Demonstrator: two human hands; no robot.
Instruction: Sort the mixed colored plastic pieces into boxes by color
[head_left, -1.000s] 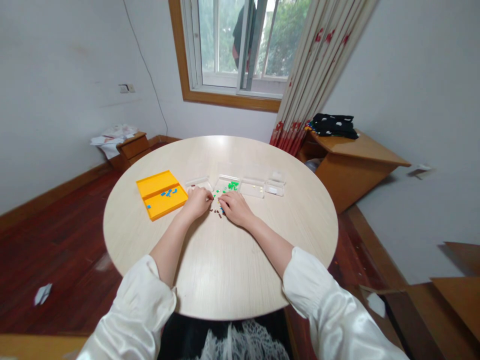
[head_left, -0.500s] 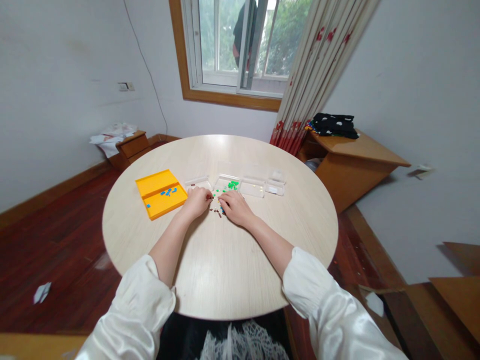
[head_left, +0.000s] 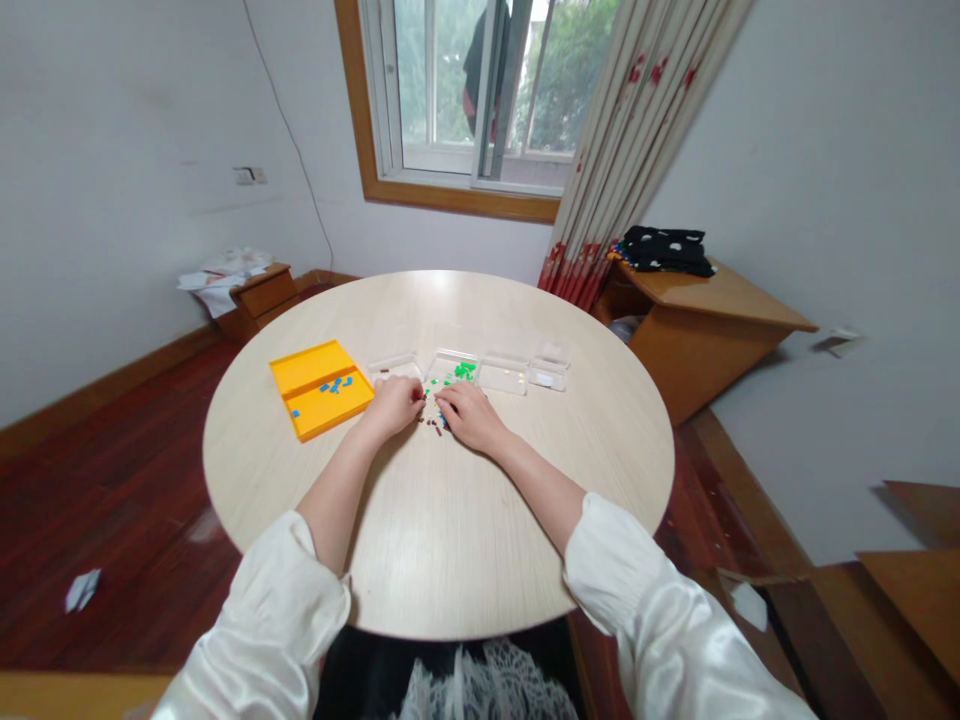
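Note:
My left hand (head_left: pixel 397 405) rests at the left of a small heap of loose toy pieces, its fingers curled and pinched together. Whatever they hold is too small to make out. Opposite it, my right hand (head_left: pixel 471 415) lies over the heap's right side, fingers bent down and close together, with their tips partly hidden. Tiny brown pieces (head_left: pixel 433 426) lie between the hands and just in front of them. Behind the fingers a clear tray (head_left: pixel 452 353) holds green pieces (head_left: pixel 465 371). Another clear tray (head_left: pixel 395 361), behind my left hand, has a brown piece in it.
A yellow open case (head_left: pixel 318 358) with several blue pieces (head_left: pixel 335 385) lies left on the round table (head_left: pixel 442 540). To the right stand a clear tray (head_left: pixel 501 372) with few pale pieces and a smaller clear box (head_left: pixel 549 373). A window and curtain are beyond.
Both hands stay almost in the same place, with only slight finger movement at my left hand. The whole view has shifted a little. The trays and yellow case have not moved.

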